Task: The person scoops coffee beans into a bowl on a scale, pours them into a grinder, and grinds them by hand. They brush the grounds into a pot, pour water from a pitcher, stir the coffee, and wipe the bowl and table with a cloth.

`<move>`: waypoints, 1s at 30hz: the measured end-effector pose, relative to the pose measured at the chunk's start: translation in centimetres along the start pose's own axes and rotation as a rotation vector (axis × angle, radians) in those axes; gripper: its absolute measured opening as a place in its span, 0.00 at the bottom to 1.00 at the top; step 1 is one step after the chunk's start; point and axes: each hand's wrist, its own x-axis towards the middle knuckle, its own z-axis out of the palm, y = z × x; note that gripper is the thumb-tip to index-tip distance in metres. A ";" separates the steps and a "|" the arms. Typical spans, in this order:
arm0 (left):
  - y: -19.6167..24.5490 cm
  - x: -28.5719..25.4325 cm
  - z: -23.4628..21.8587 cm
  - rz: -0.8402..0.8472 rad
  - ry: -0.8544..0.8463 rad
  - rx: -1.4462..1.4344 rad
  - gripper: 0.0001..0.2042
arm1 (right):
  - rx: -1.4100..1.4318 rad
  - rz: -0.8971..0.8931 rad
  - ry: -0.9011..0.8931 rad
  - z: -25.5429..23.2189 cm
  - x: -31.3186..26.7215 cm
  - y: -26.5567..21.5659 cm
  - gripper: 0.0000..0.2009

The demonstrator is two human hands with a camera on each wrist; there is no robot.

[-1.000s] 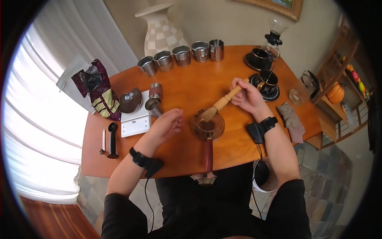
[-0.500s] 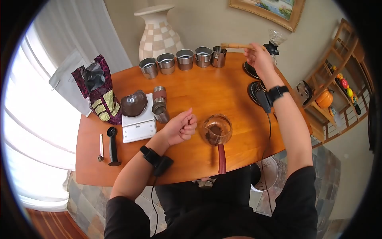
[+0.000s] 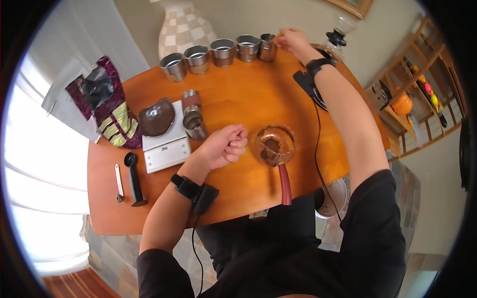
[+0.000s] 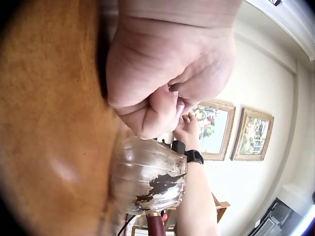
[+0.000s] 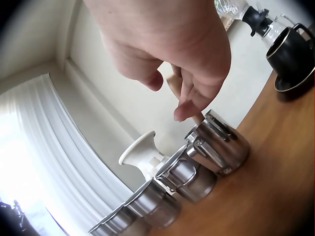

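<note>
My right hand [image 3: 294, 40] reaches to the far edge of the table, above a metal pitcher [image 3: 267, 49]. The wooden-handled brush [image 5: 173, 84] stands in that pitcher, bristles hidden inside. In the right wrist view the fingers overlap its handle, while the thumb is spread away from it. My left hand [image 3: 226, 147] hovers over the table with loosely curled fingers and nothing in them. Just right of it is a ribbed glass pot [image 3: 289, 144] with a dark red handle [image 3: 284, 185]. Dark brown powder or residue clings to the pot's glass, also visible in the left wrist view.
Several metal cups [image 3: 222, 53] line the back edge. Left of my left hand are a white scale [image 3: 167, 155] bearing a brown dish [image 3: 157, 117], a metal cylinder [image 3: 191, 102], a purple bag [image 3: 118, 119] and a black scoop [image 3: 135, 179]. A black cup [image 5: 290, 55] stands right.
My right hand has carried the brush from the glass pot to the metal pitcher and lowered it inside, and the thumb now stands off the handle. The left hand stays near the pot.
</note>
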 end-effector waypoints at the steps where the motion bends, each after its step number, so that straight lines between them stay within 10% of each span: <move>1: 0.0 0.1 0.0 -0.025 -0.018 0.011 0.14 | -0.013 -0.006 0.007 0.1 -0.1 0.0 0.19; 5: -0.1 0.1 0.3 -0.034 -0.022 0.002 0.16 | -0.036 0.015 0.029 -0.5 -3.1 -1.4 0.33; 11: -0.2 -0.5 0.8 0.007 0.052 -0.004 0.16 | 0.275 -0.160 -0.149 -7.0 -17.4 -5.2 0.19; 16: -0.2 -0.3 1.0 0.016 0.085 0.010 0.15 | 0.350 -0.259 0.211 -19.9 -23.9 -3.7 0.24; 20: -0.3 -0.1 1.2 0.037 0.103 0.022 0.12 | 0.108 -0.047 0.518 -28.8 -24.3 0.2 0.33; 30: -0.3 -0.5 1.0 0.096 0.071 0.050 0.11 | -0.250 0.177 0.325 -30.3 -20.8 4.2 0.51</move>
